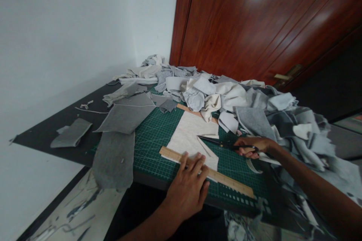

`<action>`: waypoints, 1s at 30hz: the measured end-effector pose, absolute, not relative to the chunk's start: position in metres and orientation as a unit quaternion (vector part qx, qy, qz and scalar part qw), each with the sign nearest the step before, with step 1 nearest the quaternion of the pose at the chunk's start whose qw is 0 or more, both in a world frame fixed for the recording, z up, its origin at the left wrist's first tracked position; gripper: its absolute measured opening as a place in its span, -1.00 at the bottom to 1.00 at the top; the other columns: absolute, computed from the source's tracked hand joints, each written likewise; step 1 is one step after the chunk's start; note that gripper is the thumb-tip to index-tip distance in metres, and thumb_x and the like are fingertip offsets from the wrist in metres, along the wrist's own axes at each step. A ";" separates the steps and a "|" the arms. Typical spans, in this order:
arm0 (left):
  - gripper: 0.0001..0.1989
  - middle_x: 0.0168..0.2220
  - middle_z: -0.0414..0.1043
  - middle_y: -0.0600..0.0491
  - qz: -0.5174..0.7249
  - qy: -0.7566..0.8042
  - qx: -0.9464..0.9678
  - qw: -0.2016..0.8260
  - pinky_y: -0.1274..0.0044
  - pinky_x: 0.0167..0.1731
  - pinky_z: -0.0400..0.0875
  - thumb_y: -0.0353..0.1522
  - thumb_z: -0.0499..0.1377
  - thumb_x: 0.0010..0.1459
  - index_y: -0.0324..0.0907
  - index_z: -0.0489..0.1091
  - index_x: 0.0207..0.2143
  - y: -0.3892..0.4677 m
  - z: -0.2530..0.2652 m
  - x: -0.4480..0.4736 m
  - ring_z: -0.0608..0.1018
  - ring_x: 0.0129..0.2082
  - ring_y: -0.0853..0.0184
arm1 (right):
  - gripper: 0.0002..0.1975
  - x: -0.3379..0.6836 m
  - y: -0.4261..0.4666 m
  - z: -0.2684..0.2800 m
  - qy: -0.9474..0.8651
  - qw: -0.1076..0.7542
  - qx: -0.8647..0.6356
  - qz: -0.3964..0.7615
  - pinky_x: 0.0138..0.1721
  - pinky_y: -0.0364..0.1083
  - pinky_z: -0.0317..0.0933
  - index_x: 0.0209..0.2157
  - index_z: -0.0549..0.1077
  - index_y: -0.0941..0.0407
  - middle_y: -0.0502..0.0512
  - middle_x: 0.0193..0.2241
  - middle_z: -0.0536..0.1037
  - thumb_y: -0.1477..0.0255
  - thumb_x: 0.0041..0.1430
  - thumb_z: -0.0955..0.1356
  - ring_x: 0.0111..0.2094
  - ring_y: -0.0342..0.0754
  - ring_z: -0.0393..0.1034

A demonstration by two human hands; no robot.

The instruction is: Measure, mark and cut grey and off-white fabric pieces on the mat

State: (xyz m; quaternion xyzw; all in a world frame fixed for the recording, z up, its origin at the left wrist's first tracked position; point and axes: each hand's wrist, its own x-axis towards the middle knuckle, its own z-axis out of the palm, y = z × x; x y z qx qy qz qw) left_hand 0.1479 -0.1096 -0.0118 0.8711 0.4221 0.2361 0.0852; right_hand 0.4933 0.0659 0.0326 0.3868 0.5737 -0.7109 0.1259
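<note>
My left hand (189, 184) lies with its fingers spread over a wooden ruler (230, 182), pressing it onto a piece of white fabric (186, 131). In my right hand (250, 147) is a pair of scissors (216, 142) with dark handles. The scissors' blades reach leftward into the fabric's right side, where a cut has parted a narrow strip. Beneath the fabric is a green cutting mat (151, 141) with grid lines. Part of the ruler is hidden under my left fingers.
Behind the mat rises a heap of grey and white cloth scraps (198, 90), which continues along the right side. Grey fabric pieces (114, 158) lie at the left, one hanging over the table's front edge. A second wooden strip (188, 110) sits beyond the white fabric. A wooden door (240, 26) stands behind.
</note>
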 end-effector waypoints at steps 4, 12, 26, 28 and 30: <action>-0.65 0.36 0.29 -0.07 0.233 0.421 0.872 0.085 0.11 0.46 -0.15 -0.25 -0.03 0.46 -0.14 0.34 0.18 -0.110 -0.010 0.147 0.20 0.44 0.16 | -0.32 0.492 0.063 0.037 0.533 0.118 0.376 -0.749 -0.69 -0.25 -0.11 -0.33 0.30 0.13 -0.25 -0.64 0.12 -0.20 -0.02 0.49 -0.67 -0.34 -0.14; -0.66 0.36 0.30 -0.07 0.245 0.424 0.869 0.079 0.12 0.46 -0.14 -0.27 -0.02 0.45 -0.15 0.34 0.17 -0.111 -0.012 0.148 0.20 0.44 0.16 | -0.37 0.489 0.064 0.041 0.513 0.135 0.382 -0.757 -0.63 -0.24 -0.17 -0.30 0.30 0.13 -0.23 -0.58 0.10 -0.14 0.04 0.49 -0.62 -0.32 -0.16; -0.65 0.37 0.28 -0.06 0.231 0.425 0.870 0.095 0.10 0.46 -0.16 -0.26 -0.04 0.46 -0.14 0.33 0.18 -0.111 -0.009 0.147 0.18 0.45 0.16 | -0.41 0.449 0.079 0.043 0.491 0.147 0.371 -0.775 -0.63 -0.24 -0.19 -0.31 0.33 0.13 -0.25 -0.63 0.08 -0.08 0.04 0.53 -0.62 -0.31 -0.18; -0.64 0.37 0.27 -0.06 0.229 0.424 0.871 0.097 0.09 0.46 -0.17 -0.25 -0.06 0.47 -0.14 0.32 0.18 -0.111 -0.009 0.147 0.18 0.45 0.16 | -0.40 0.446 0.080 0.043 0.491 0.144 0.371 -0.775 -0.63 -0.25 -0.18 -0.31 0.33 0.14 -0.26 -0.63 0.09 -0.08 0.03 0.53 -0.62 -0.32 -0.18; -0.64 0.38 0.26 -0.06 0.226 0.424 0.871 0.100 0.09 0.46 -0.19 -0.25 -0.07 0.48 -0.14 0.31 0.19 -0.111 -0.009 0.147 0.17 0.45 0.16 | -0.38 0.444 0.080 0.044 0.493 0.140 0.370 -0.775 -0.64 -0.25 -0.18 -0.31 0.33 0.14 -0.26 -0.64 0.08 -0.10 0.01 0.53 -0.63 -0.32 -0.18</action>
